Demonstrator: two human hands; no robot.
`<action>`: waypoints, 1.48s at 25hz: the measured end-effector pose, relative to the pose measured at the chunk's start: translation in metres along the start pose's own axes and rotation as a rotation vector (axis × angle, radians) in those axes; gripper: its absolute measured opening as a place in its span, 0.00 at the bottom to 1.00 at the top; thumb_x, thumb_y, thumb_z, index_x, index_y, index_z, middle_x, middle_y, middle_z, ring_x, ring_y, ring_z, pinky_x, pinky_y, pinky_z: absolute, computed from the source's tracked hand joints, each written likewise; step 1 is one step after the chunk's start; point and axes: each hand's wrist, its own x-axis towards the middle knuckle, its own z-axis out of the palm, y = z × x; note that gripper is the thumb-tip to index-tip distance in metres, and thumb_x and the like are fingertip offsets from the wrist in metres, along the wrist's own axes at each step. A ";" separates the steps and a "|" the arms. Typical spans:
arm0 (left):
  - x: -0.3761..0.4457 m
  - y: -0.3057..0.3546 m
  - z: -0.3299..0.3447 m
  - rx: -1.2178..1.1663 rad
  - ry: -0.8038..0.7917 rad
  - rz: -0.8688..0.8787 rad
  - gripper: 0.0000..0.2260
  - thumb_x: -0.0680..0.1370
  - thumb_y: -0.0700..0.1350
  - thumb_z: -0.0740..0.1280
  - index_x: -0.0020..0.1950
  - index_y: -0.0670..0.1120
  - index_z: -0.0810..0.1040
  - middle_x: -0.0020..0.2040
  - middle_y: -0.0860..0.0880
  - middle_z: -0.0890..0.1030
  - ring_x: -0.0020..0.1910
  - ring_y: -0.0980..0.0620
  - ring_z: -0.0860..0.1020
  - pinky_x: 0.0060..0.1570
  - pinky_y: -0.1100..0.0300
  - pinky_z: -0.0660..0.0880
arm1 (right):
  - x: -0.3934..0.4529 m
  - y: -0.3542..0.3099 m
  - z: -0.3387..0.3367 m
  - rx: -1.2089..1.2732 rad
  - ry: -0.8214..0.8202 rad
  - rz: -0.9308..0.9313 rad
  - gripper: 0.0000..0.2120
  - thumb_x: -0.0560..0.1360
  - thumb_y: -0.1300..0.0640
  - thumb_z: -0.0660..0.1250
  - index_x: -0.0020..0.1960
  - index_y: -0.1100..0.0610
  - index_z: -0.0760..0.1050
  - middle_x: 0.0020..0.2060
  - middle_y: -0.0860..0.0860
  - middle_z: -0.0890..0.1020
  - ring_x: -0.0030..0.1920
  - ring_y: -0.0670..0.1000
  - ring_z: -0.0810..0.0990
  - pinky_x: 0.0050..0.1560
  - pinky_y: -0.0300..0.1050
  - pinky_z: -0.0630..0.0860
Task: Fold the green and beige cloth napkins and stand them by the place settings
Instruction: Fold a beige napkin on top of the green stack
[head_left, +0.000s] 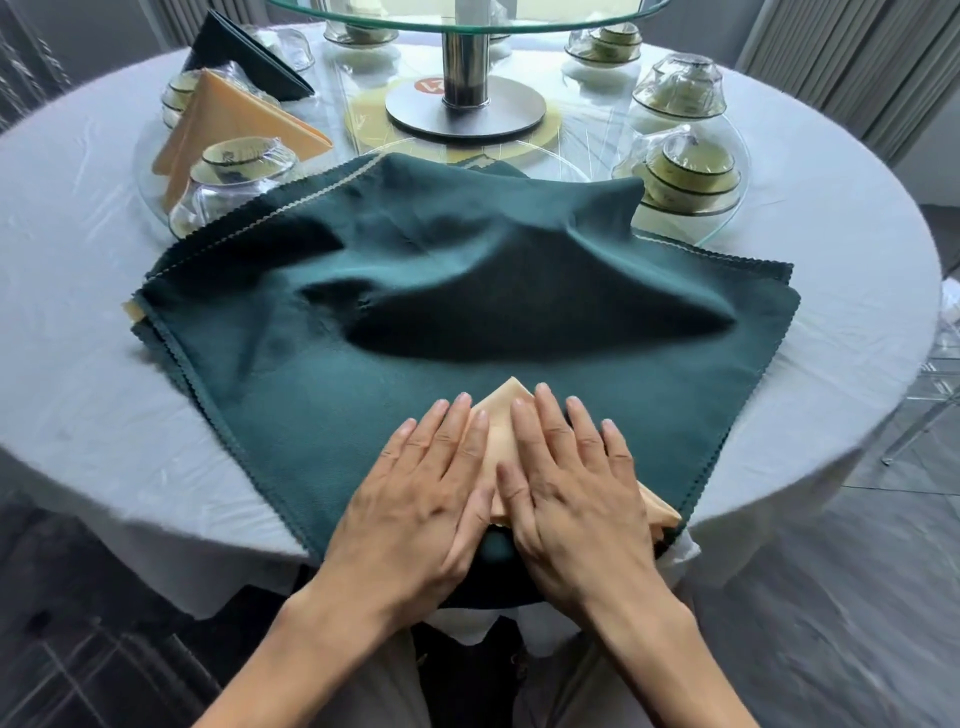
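Both hands flat, fingers straight and spread, palms down at the near edge of the bench (78, 364). Left hand (421, 499) and right hand (576, 499) sit side by side, thumbs nearly touching, pressing a folded beige napkin (496, 441). The napkin is a triangle: its tip pokes out just past the fingertips, between the two hands, and one corner sticks out right of the right hand near the bench edge.

Under the hands and the beige napkin: a green cloth (291, 374) spread wide, corner hanging off the near edge below the wrists. More layers under it, with zigzag edges showing left of the left hand and far right. A beige sliver peeks out at the stack's left corner. Beyond the fingertips the green cloth is rumpled, one raised ridge running across.

Farther out, left of the left hand: a finished beige napkin (228, 119) stands as a folded triangle, a dark green one (244, 57) behind it, both beside wrapped bowls (241, 166) on a glass ring (727, 228).

Far right of the right hand: more wrapped bowl sets (685, 171) on the same ring.

Straight ahead, farthest: metal pedestal (465, 98) carrying a glass turntable (467, 15).
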 end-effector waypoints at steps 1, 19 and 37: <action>-0.001 -0.005 0.001 0.004 -0.004 -0.003 0.26 0.83 0.55 0.48 0.78 0.44 0.63 0.78 0.45 0.63 0.77 0.49 0.61 0.74 0.52 0.55 | -0.003 0.006 0.004 -0.034 -0.018 0.007 0.27 0.81 0.45 0.48 0.75 0.55 0.66 0.73 0.54 0.68 0.71 0.60 0.69 0.69 0.58 0.57; 0.041 -0.024 -0.068 -0.944 -0.525 -0.165 0.10 0.65 0.41 0.65 0.45 0.44 0.78 0.36 0.47 0.78 0.35 0.53 0.74 0.35 0.50 0.70 | -0.043 0.042 -0.037 0.124 0.398 0.095 0.10 0.72 0.52 0.66 0.50 0.54 0.80 0.51 0.53 0.78 0.52 0.58 0.75 0.54 0.57 0.69; 0.022 0.011 -0.096 -0.472 0.304 0.144 0.26 0.69 0.44 0.75 0.67 0.50 0.74 0.65 0.52 0.75 0.65 0.51 0.73 0.64 0.56 0.68 | 0.016 0.054 -0.108 1.074 -0.399 -0.247 0.10 0.79 0.55 0.60 0.52 0.50 0.80 0.41 0.40 0.78 0.42 0.38 0.73 0.41 0.33 0.70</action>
